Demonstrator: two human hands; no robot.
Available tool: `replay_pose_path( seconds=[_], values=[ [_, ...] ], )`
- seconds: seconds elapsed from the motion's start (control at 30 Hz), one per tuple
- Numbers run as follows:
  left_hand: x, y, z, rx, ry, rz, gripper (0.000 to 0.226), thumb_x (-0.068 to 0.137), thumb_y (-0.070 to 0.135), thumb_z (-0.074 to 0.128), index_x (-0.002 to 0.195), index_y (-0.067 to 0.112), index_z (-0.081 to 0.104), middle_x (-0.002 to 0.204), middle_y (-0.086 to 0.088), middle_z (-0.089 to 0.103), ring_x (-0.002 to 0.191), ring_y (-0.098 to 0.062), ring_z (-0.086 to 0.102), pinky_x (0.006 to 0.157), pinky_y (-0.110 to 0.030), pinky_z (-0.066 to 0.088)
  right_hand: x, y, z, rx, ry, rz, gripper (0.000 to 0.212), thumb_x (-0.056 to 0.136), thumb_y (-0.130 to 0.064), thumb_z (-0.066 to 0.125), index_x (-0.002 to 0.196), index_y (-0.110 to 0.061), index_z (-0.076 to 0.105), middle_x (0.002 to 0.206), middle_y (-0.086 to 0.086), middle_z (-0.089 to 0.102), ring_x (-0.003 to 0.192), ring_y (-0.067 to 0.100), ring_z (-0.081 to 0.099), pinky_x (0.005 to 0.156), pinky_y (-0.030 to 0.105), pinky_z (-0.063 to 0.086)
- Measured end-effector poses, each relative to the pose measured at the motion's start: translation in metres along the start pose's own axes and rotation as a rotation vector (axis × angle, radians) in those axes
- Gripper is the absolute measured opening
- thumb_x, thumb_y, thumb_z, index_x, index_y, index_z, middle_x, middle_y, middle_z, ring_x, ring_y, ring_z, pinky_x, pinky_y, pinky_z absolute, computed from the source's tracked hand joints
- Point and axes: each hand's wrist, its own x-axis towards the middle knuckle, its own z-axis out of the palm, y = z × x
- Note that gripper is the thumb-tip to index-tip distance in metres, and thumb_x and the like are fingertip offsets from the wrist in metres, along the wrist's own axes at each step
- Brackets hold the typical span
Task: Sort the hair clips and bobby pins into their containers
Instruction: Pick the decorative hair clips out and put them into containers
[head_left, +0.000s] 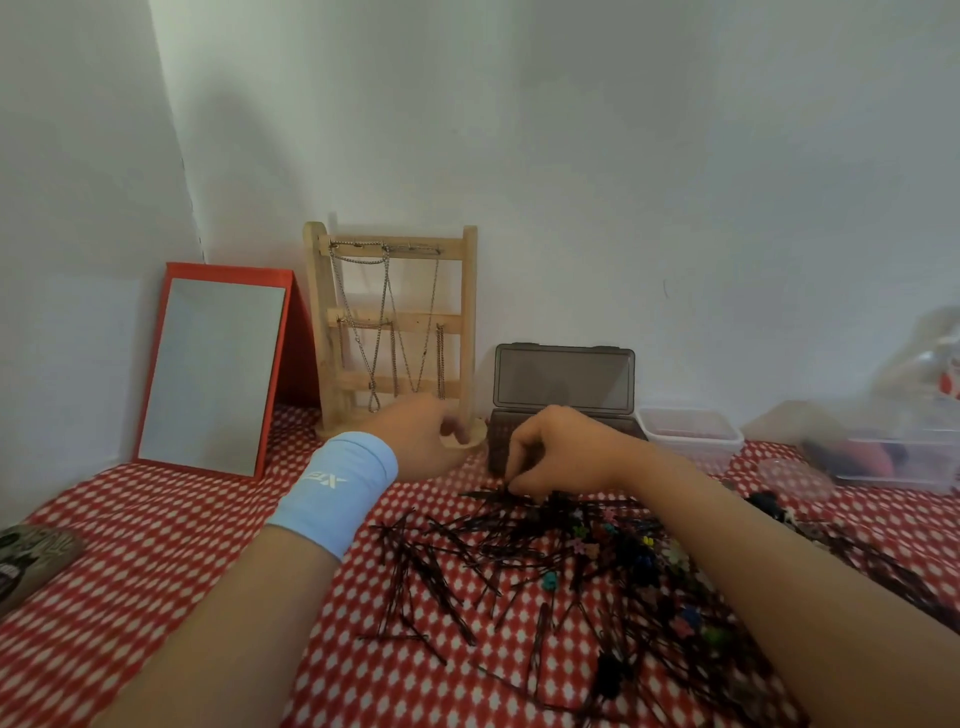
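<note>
A big heap of dark bobby pins (447, 566) lies on the red and white cloth, mixed on its right with small coloured hair clips (644, 558). My right hand (558, 452) pinches a bobby pin at the far edge of the heap, just in front of the open dark grey box (563, 382). My left hand (423, 439), with a light blue wristband, rests near the foot of the wooden stand, fingers loosely curled; whether it holds anything is hidden. A clear tub (691, 434) stands to the right of the grey box.
A red-framed mirror (213, 374) leans on the wall at the left. A wooden stand (397, 322) hung with chains is beside it. Clear containers (904, 447) with dark items sit at the far right. A patterned object (31, 558) lies at the left edge.
</note>
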Motion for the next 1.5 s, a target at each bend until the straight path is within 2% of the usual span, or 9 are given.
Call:
replay_pose_path(
  seconds=[0.27, 0.4, 0.53, 0.63, 0.83, 0.97, 1.2, 1.4, 1.5],
  values=[
    [0.010, 0.028, 0.022, -0.510, 0.080, 0.000, 0.011, 0.086, 0.017, 0.073, 0.093, 0.024, 0.068, 0.089, 0.004, 0.072, 0.080, -0.013, 0.071, 0.083, -0.035, 0.059, -0.003, 0.007, -0.020, 0.194, 0.260, 0.043, 0.012, 0.087, -0.008, 0.072, 0.096, -0.015, 0.076, 0.084, 0.003, 0.077, 0.062, 0.014, 0.071, 0.060, 0.018, 0.054],
    [0.022, 0.019, 0.025, -0.253, 0.247, -0.018, 0.013, 0.086, 0.030, 0.070, 0.096, 0.035, 0.064, 0.109, 0.008, 0.063, 0.104, -0.013, 0.057, 0.096, -0.037, 0.049, 0.003, 0.019, -0.035, 0.008, 0.426, 0.096, 0.012, 0.090, -0.018, 0.071, 0.099, -0.025, 0.076, 0.088, -0.012, 0.071, 0.066, -0.006, 0.062, 0.061, 0.006, 0.044],
    [0.017, 0.011, 0.026, 0.030, 0.081, -0.204, 0.063, 0.079, 0.059, 0.066, 0.133, 0.030, 0.048, 0.144, -0.004, 0.039, 0.137, -0.030, 0.033, 0.112, -0.048, 0.034, -0.001, 0.029, -0.041, -0.162, 0.386, 0.154, 0.025, 0.091, -0.020, 0.073, 0.116, -0.023, 0.073, 0.108, -0.004, 0.069, 0.101, 0.010, 0.061, 0.083, 0.018, 0.041],
    [0.014, 0.008, 0.031, -0.066, 0.051, -0.269, 0.081, 0.081, 0.058, 0.068, 0.147, 0.023, 0.036, 0.150, -0.008, 0.038, 0.135, -0.030, 0.042, 0.110, -0.043, 0.039, -0.010, 0.020, -0.039, -0.186, 0.350, 0.073, 0.019, 0.091, -0.018, 0.072, 0.108, -0.023, 0.076, 0.100, -0.009, 0.070, 0.089, 0.002, 0.061, 0.086, 0.022, 0.048],
    [0.005, 0.012, 0.022, -0.160, -0.040, -0.195, 0.079, 0.079, 0.052, 0.072, 0.145, 0.023, 0.041, 0.112, 0.005, 0.062, 0.106, -0.016, 0.058, 0.094, -0.030, 0.048, -0.017, 0.013, -0.027, -0.289, -0.041, 0.047, 0.028, 0.089, -0.011, 0.072, 0.106, -0.032, 0.078, 0.103, -0.018, 0.071, 0.085, 0.001, 0.068, 0.085, 0.023, 0.057],
    [-0.001, 0.022, 0.015, -0.096, -0.087, -0.093, 0.081, 0.079, 0.054, 0.070, 0.148, 0.027, 0.038, 0.135, 0.002, 0.056, 0.119, -0.019, 0.054, 0.102, -0.035, 0.046, -0.016, 0.017, -0.019, -0.383, -0.123, 0.044, 0.039, 0.085, -0.008, 0.075, 0.117, -0.029, 0.074, 0.110, -0.013, 0.073, 0.088, -0.001, 0.065, 0.079, 0.014, 0.052],
    [0.000, 0.050, 0.018, 0.007, 0.135, 0.167, 0.015, 0.089, 0.036, 0.065, 0.103, 0.034, 0.069, 0.105, 0.011, 0.059, 0.106, -0.011, 0.051, 0.092, -0.030, 0.045, -0.018, 0.020, -0.018, -0.396, -0.136, 0.040, 0.037, 0.088, -0.012, 0.069, 0.122, -0.027, 0.072, 0.096, -0.019, 0.066, 0.080, -0.004, 0.059, 0.079, 0.019, 0.050],
    [0.010, 0.063, 0.037, 0.300, 0.022, 0.322, 0.021, 0.095, 0.038, 0.057, 0.109, 0.037, 0.073, 0.116, 0.011, 0.063, 0.109, -0.017, 0.048, 0.089, -0.027, 0.033, -0.021, 0.027, -0.020, -0.372, -0.153, 0.094, 0.023, 0.084, -0.021, 0.078, 0.106, -0.028, 0.075, 0.095, -0.017, 0.065, 0.082, 0.003, 0.061, 0.071, 0.014, 0.047],
    [0.014, 0.064, 0.040, 0.401, -0.051, 0.344, 0.025, 0.094, 0.046, 0.056, 0.114, 0.041, 0.070, 0.121, 0.012, 0.063, 0.110, -0.018, 0.046, 0.093, -0.034, 0.036, -0.027, 0.029, -0.033, -0.250, -0.079, 0.116, 0.019, 0.081, -0.016, 0.081, 0.094, -0.026, 0.073, 0.083, -0.013, 0.071, 0.070, 0.004, 0.070, 0.074, 0.027, 0.059]
  ],
)
